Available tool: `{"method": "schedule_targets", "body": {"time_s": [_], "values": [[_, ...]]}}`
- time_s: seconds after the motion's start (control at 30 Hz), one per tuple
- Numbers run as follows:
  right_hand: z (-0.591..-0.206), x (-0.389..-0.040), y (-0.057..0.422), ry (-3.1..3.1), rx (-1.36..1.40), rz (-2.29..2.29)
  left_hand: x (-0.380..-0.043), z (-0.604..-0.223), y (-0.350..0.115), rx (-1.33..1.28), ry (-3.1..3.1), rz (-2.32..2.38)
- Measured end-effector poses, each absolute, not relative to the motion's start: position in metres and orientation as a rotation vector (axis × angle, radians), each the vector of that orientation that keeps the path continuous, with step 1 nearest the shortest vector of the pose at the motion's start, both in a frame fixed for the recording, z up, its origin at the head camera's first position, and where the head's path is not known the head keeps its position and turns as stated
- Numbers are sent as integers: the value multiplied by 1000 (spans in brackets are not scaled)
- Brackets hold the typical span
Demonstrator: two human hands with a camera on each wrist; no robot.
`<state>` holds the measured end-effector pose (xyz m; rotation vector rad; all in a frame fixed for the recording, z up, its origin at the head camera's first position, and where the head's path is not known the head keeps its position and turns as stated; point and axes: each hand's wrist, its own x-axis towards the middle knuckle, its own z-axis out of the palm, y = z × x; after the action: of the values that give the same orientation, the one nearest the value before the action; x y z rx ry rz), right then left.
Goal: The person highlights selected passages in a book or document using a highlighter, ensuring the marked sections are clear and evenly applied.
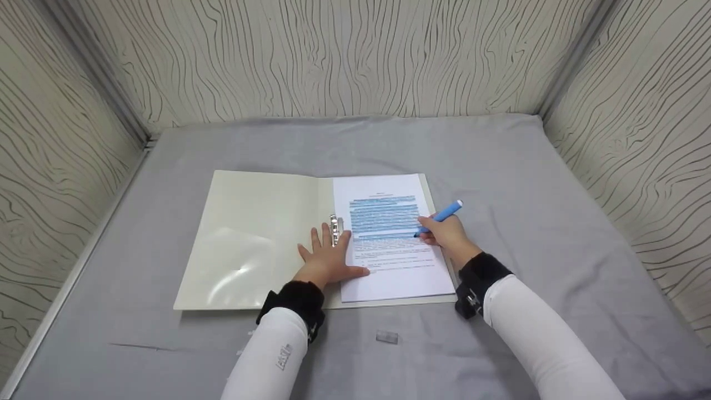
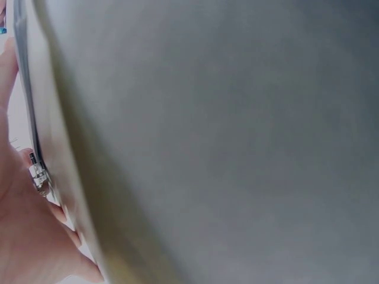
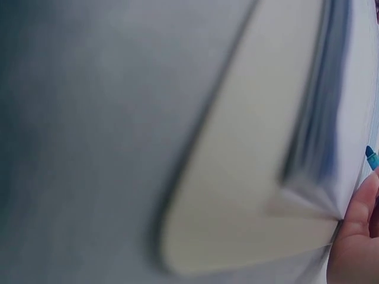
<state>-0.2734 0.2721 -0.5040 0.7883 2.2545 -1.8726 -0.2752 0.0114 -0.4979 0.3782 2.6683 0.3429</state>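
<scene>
An open cream binder point(image 1: 244, 222) lies on the grey cloth, with a stack of printed paper point(image 1: 400, 283) on its right side. Blue highlighting covers the upper lines of text on the top sheet. My right hand point(image 1: 449, 232) pinches a blue highlighter point(image 1: 447, 211), its dark tip at the right end of the lowest blue line. With fingers spread, my left hand point(image 1: 328, 261) rests across the binder's spine and the sheet's left edge, beside the metal ring clasp point(image 1: 335, 228). In the right wrist view only the marker's tip point(image 3: 371, 152) and part of that hand show.
A small grey rectangular piece point(image 1: 387, 336) lies on the cloth in front of the binder. Wood-patterned panels point(image 1: 344, 61) enclose the table at the back and both sides. A thin dark mark point(image 1: 139, 346) shows on the cloth at front left.
</scene>
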Motion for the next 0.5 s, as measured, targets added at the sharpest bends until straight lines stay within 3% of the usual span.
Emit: {"method": "schedule_targets", "body": {"time_s": [0.5], "values": [[-503,-270,277,2268,788,-1870,-275,-497,13,376,2667,315]]}}
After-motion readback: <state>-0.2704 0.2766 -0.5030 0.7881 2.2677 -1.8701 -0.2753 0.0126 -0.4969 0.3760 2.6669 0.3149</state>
